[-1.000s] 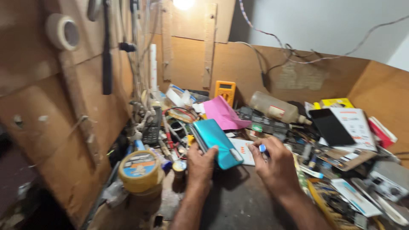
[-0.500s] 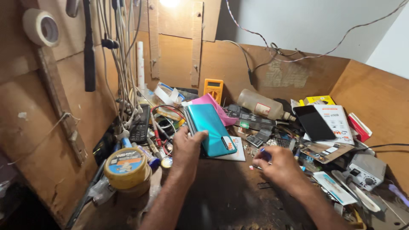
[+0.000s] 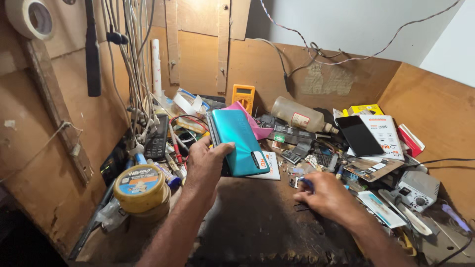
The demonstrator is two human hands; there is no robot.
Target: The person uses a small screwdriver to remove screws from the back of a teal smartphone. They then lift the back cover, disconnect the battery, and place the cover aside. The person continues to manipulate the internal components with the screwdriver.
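My left hand [image 3: 207, 162] grips a teal smartphone [image 3: 240, 141] by its lower left edge, back side up and tilted, above the dark worn bench [image 3: 257, 222]. My right hand [image 3: 324, 196] rests low on the bench to the right, fingers pinched on a small blue-tipped tool [image 3: 303, 182] at the edge of a pile of small parts. A white card [image 3: 269, 168] lies under the phone's lower end.
A yellow tin [image 3: 141, 187] stands at the left. Behind are a yellow multimeter [image 3: 243, 97], a plastic bottle [image 3: 299, 116], a black phone [image 3: 358, 134] on a white box, hanging cables [image 3: 133, 74], a tape roll [image 3: 30, 17], wooden walls and scattered parts at right.
The left hand has lifted and tilted the teal phone slightly. The right hand has drawn back from the phone to the bench at the right, holding the small tool.
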